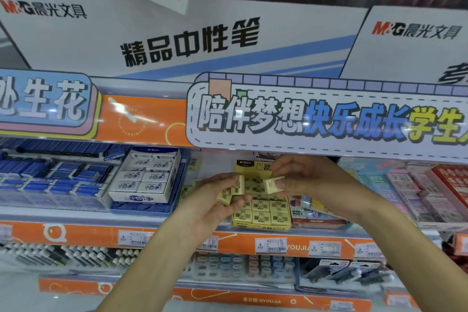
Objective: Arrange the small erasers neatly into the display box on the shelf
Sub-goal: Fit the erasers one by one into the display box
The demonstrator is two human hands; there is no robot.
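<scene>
Over the M&G "2B" display box [260, 226], left hand [215, 201] and right hand [306, 177] each pinch yellow erasers [272, 185].

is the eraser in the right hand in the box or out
Out. The right hand pinches the yellow eraser, tilted and held clear of the rows packed in the display box.

shelf [63, 216] | yellow display box [262, 227] centre | white eraser box [141, 199] left | blue packs [58, 172] far left
</scene>
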